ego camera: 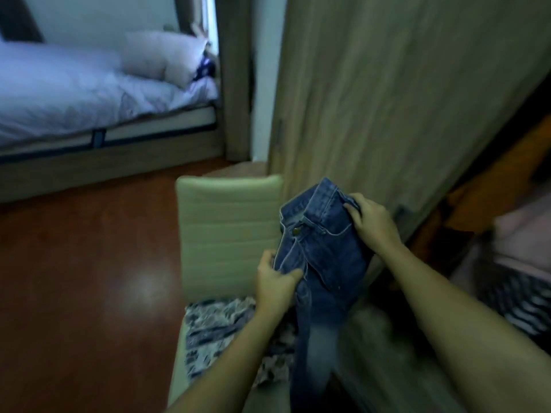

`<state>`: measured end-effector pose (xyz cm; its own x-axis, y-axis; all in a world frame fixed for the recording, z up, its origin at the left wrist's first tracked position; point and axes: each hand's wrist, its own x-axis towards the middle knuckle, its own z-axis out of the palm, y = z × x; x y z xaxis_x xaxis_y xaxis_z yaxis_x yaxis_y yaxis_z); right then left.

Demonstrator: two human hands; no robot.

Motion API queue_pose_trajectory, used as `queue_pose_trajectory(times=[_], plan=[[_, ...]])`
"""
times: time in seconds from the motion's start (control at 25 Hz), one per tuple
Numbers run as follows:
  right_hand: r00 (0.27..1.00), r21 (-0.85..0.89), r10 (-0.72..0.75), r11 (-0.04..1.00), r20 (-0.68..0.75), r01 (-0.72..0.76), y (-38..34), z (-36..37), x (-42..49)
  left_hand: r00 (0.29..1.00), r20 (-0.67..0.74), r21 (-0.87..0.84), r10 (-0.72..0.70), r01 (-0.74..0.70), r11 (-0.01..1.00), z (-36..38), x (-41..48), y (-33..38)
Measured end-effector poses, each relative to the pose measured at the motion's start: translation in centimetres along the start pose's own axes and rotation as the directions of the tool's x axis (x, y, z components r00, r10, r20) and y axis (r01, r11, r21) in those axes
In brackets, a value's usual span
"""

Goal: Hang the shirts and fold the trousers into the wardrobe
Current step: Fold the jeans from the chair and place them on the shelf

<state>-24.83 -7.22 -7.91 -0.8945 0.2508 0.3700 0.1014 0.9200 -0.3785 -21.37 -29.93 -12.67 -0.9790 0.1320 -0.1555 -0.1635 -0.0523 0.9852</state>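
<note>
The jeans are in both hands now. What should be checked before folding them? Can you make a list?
1. Left hand gripping the jeans near the fly: ok.
2. Right hand gripping the waistband: ok.
3. Legs hanging straight, untwisted: cannot tell, blurred.
4. Button done up: cannot tell.
5. Chair seat free as a folding spot: not ok, patterned cloth lies there.
6. Space in the wardrobe: cannot tell.

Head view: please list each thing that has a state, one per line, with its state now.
jeans: held up in the air by both hands, not folded, legs hanging down
left hand: shut on the jeans near the fly
right hand: shut on the waistband
patterned garment: lying crumpled on the chair seat
chair: upright
wardrobe door: open
</note>
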Motion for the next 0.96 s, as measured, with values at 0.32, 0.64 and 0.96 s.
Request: queue_pose_trajectory(times=[0.32,0.64,0.96], plan=[[0.804,0.253,0.174,0.967,-0.569,-0.030,-3.6,-29.3,3.3,0.825,-0.026,-0.012,0.564,-0.565,0.825,1.3,1.7,28.1],[0.861,0.462,0.024,0.852,-0.508,0.248,-7.8,-39.1,0.1,0.475,-0.081,0.298,0.876,-0.827,0.476,0.5,-0.6,40.2],[0.824,0.610,0.052,0.699,-0.565,0.374,-8.6,-42.0,-1.8,0.459,0.185,0.105,0.869,-0.888,0.447,1.0,-3.1,44.7]])
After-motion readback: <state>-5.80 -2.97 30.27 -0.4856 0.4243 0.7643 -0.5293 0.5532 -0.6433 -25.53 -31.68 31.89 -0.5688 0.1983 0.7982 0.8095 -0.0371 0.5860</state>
